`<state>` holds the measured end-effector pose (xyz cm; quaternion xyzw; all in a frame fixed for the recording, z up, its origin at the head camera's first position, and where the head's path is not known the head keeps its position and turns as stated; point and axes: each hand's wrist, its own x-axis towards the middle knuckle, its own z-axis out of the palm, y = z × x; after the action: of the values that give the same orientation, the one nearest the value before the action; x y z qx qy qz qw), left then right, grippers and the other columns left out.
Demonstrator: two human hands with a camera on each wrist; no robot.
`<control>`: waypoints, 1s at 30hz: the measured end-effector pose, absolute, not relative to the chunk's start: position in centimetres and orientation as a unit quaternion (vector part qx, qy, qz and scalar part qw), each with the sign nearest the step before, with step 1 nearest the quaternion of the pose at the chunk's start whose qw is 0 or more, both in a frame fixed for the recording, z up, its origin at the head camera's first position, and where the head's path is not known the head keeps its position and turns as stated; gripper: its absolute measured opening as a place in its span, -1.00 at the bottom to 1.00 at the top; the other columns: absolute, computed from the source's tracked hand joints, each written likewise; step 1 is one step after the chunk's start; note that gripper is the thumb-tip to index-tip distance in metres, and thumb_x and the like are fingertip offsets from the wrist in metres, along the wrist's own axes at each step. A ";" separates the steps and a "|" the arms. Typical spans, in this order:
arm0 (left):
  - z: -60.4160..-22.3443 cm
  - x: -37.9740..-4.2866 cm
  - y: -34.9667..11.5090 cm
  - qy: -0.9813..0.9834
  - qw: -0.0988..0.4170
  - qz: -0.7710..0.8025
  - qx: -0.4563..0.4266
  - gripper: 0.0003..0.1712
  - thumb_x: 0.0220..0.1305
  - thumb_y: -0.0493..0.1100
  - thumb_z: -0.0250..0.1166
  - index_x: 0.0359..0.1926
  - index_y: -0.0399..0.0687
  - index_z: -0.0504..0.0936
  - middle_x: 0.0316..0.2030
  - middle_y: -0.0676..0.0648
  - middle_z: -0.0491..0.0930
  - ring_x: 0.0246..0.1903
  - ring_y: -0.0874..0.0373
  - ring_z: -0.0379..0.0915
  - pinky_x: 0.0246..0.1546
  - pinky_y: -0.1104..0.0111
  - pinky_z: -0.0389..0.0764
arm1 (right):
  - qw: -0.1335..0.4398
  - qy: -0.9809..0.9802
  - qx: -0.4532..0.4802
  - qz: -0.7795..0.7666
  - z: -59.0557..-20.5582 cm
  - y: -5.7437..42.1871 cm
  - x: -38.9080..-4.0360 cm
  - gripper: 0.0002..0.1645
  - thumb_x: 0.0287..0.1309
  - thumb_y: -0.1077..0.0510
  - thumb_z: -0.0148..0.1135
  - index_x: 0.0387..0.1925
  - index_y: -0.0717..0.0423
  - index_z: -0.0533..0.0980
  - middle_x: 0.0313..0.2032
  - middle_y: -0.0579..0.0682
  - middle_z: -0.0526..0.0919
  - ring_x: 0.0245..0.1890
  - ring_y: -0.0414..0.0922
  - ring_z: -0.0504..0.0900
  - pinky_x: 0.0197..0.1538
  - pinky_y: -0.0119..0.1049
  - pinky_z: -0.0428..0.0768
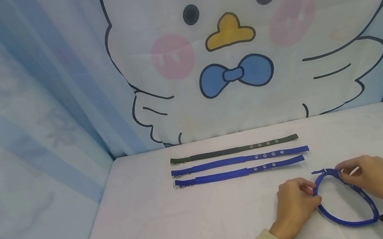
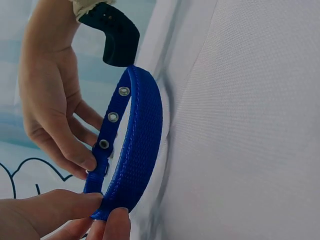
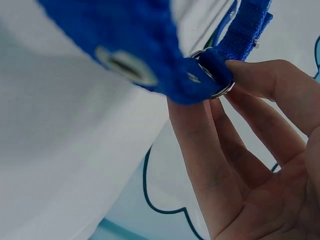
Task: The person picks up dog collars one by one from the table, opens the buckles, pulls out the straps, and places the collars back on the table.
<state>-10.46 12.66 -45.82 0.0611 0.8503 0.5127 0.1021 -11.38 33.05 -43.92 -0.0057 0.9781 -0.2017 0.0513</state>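
Observation:
A blue collar [image 1: 348, 223] with metal eyelets is bent into a loop above the right part of the table. My left hand [image 1: 295, 205] pinches the loop's left side between thumb and fingers. At the top of the loop, my right hand [image 1: 378, 176] pinches the strap next to the metal buckle [image 3: 223, 91]. The strap runs through this buckle, and its short end sticks out to the left. In the left wrist view, the padded band [image 2: 145, 140] and several eyelets face the camera. Fingers partly hide the buckle there.
Three flat collars lie in a row left of my hands: a dark green one [image 1: 215, 154] at the back, a blue one [image 1: 217, 164] in the middle and another blue one [image 1: 218, 177] in front. Behind the white table [image 1: 178, 229] hangs a cartoon-printed curtain [image 1: 242, 108].

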 end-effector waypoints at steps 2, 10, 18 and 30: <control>-45.5 -10.4 12.6 0.848 0.105 0.516 0.060 -0.75 -0.10 -0.35 0.58 -0.40 0.05 0.76 -0.61 0.22 0.56 -0.67 0.45 0.37 -0.55 0.63 0.45 | 0.045 0.978 -0.004 -0.202 -43.6 32.8 -11.3 -0.70 0.07 0.25 0.40 -0.15 0.35 0.66 -0.40 0.15 0.72 -0.42 0.03 0.67 -0.38 -0.07 0.71; -44.5 -10.4 11.7 0.838 0.096 0.534 0.062 -0.75 -0.05 -0.33 0.57 -0.35 0.07 0.77 -0.55 0.23 0.59 -0.60 0.47 0.42 -0.52 0.62 0.49 | 0.013 0.977 0.009 -0.215 -42.3 31.6 -10.9 -0.69 0.06 0.27 0.43 -0.15 0.39 0.64 -0.39 0.22 0.71 -0.46 0.00 0.63 -0.42 -0.09 0.72; -43.9 -10.3 9.9 0.823 0.085 0.558 0.068 -0.75 -0.02 -0.33 0.55 -0.30 0.06 0.78 -0.52 0.24 0.61 -0.60 0.49 0.47 -0.53 0.63 0.52 | 0.001 0.971 0.001 -0.238 -41.2 30.4 -10.7 -0.66 0.08 0.23 0.45 -0.13 0.37 0.64 -0.33 0.23 0.71 -0.40 0.03 0.65 -0.38 -0.05 0.73; -42.9 -10.3 8.0 0.808 0.088 0.578 0.076 -0.80 0.04 -0.31 0.52 -0.29 0.02 0.78 -0.38 0.24 0.72 -0.61 0.50 0.51 -0.55 0.60 0.55 | -0.024 0.967 -0.021 -0.252 -40.2 28.7 -10.4 -0.66 0.09 0.23 0.44 -0.10 0.32 0.64 -0.29 0.23 0.72 -0.33 0.13 0.69 -0.39 -0.04 0.74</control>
<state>-10.33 7.95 -42.93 0.0760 0.8076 0.5782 0.0877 -10.40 28.67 -40.21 -0.0212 0.9671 -0.2523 -0.0238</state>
